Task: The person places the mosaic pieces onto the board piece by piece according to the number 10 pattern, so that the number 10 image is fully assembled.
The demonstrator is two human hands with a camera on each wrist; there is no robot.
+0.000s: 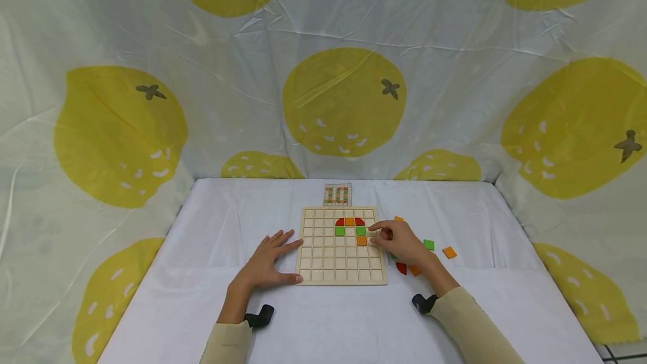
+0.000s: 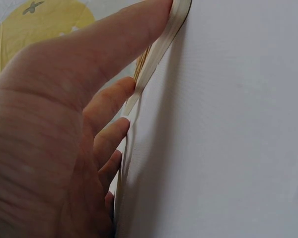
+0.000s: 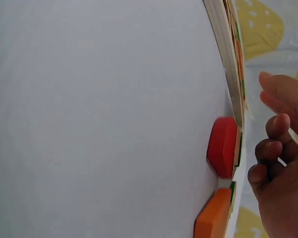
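Note:
A wooden grid board lies on the white table. Set in its upper right part are two red rounded tiles with an orange tile between them, two green tiles below, and another orange tile under the right green one. My left hand is spread at the board's left edge, its thumb and index fingertip right at the rim. Over the right edge hovers my right hand, thumb and index apart with nothing between them, the other fingers loosely curled in the right wrist view.
A small pattern card lies behind the board. Loose tiles are scattered right of the board: a red one, orange ones and a green one, some partly hidden under my right hand. A lemon-print cloth hangs behind the table.

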